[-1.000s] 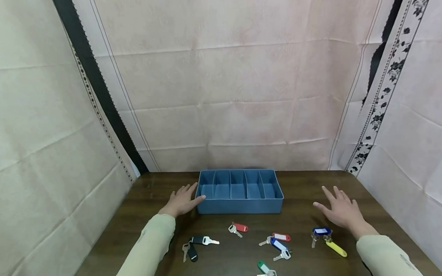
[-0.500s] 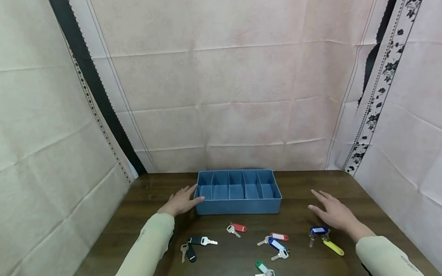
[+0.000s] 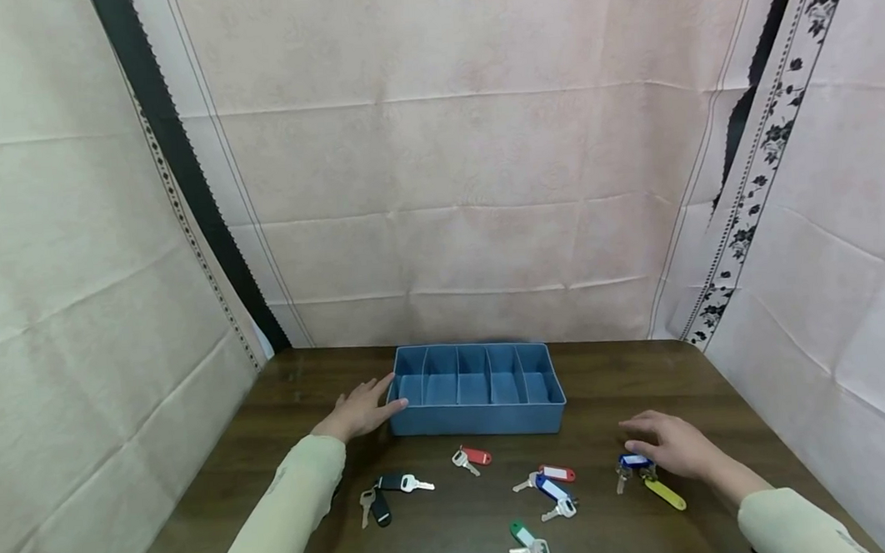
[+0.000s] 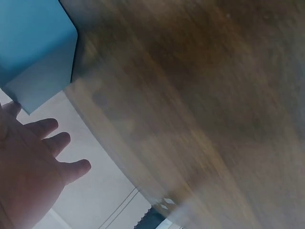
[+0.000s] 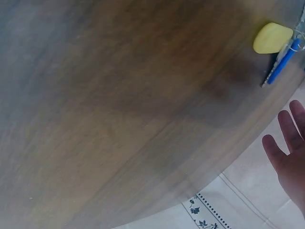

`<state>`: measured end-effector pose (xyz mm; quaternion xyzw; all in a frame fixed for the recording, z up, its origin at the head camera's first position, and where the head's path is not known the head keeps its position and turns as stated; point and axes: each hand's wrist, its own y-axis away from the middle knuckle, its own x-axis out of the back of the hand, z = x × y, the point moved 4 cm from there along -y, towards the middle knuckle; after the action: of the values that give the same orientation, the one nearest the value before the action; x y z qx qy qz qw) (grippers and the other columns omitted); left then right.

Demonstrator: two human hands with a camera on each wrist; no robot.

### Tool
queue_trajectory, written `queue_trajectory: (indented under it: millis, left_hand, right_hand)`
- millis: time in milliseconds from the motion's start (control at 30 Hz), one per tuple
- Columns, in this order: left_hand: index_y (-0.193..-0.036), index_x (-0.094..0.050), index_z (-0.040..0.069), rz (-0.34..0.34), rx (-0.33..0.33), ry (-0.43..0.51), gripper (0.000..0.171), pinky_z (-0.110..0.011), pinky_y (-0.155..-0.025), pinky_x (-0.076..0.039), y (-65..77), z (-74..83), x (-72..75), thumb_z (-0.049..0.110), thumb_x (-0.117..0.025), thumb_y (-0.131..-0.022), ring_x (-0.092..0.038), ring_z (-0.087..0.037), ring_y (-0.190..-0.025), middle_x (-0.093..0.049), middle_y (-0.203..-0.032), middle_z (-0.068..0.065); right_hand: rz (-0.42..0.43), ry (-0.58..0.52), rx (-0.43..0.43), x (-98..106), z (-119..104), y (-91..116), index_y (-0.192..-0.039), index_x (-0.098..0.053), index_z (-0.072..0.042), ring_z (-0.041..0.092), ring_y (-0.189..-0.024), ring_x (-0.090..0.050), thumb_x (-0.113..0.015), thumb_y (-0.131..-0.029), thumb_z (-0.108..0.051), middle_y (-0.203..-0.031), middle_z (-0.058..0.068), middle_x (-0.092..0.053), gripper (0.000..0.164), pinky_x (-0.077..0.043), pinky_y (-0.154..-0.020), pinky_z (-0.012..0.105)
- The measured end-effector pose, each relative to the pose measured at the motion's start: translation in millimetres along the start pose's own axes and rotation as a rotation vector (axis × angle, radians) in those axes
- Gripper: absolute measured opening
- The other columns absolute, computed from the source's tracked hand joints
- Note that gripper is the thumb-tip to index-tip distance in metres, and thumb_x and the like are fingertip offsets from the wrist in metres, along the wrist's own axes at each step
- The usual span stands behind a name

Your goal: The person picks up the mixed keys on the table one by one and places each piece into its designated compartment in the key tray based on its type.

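My left hand [image 3: 358, 411] rests at the left end of a blue box [image 3: 478, 420] with a row of several compartments; its fingers are spread, thumb at the front corner. The left wrist view shows its fingertips [image 4: 53, 125] right by the box's lower corner. Over at the right, my right hand [image 3: 675, 445] hovers just behind a key with a blue tag [image 3: 635, 461], fingers extended and loosely bent, gripping nothing. A key with a yellow tag [image 3: 665, 494] lies against that one. In the right wrist view, the yellow tag [image 5: 272, 38] and blue tag [image 5: 285, 62] lie beyond the fingertips.
More tagged keys lie on the brown wooden table [image 3: 441, 535]: a red-tagged key [image 3: 476, 457], a red tag [image 3: 557, 473] beside a blue tag [image 3: 553, 489], a green tag [image 3: 522, 532] and black tags [image 3: 382, 508]. Pale cloth [image 3: 438, 185] hangs behind and at both sides.
My right hand has come down and nearer to the blue-tagged key, its spread fingers drawing together and bending. My left hand stays at the box's left end. The head view has shifted slightly.
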<state>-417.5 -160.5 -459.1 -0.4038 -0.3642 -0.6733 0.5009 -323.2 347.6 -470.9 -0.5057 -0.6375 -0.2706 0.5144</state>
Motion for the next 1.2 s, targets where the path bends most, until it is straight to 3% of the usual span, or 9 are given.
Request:
queue_trajectory:
  millis: [500,767,933,1200]
  left_hand:
    - [-0.159,-0.025,0.02,0.007,-0.02,0.001,0.082,-0.071,-0.111,-0.007,14.5,2.6,-0.8,0.068,-0.045,-0.095,-0.018,-0.046,-0.146,-0.028,-0.158,-0.024]
    - [-0.159,-0.023,0.023,0.005,-0.004,0.017,0.082,-0.069,-0.112,-0.006,17.5,2.8,-4.2,0.068,-0.045,-0.095,-0.017,-0.045,-0.147,-0.027,-0.159,-0.022]
    - [-0.159,-0.024,0.022,0.014,-0.009,0.012,0.08,-0.07,-0.111,-0.006,17.6,3.5,-4.7,0.066,-0.046,-0.096,-0.018,-0.045,-0.146,-0.029,-0.158,-0.023]
    - [-0.159,-0.024,0.022,0.016,0.004,0.012,0.083,-0.07,-0.112,-0.006,18.9,2.4,-4.5,0.07,-0.044,-0.094,-0.018,-0.045,-0.146,-0.029,-0.158,-0.022]
  right_hand:
    - [-0.034,-0.009,0.159,-12,-4,8,-0.109,-0.076,-0.017,0.023,-0.1,-0.064,-0.07,-0.093,-0.028,-0.111,0.0,-0.066,0.02,-0.053,-0.082,0.046]
    - [0.037,0.026,0.284,-12,-9,8,-0.093,-0.077,-0.023,0.02,-0.093,-0.065,-0.075,-0.088,-0.019,-0.107,0.005,-0.067,0.006,-0.054,-0.077,0.042]
    - [0.036,0.061,0.273,-13,-8,6,-0.088,-0.075,-0.029,0.022,-0.093,-0.066,-0.077,-0.086,-0.02,-0.107,0.005,-0.067,0.009,-0.054,-0.077,0.043]
    - [0.055,0.008,0.222,-13,-9,1,-0.084,-0.072,-0.03,0.019,-0.094,-0.065,-0.075,-0.089,-0.02,-0.106,0.003,-0.068,0.011,-0.053,-0.078,0.042]
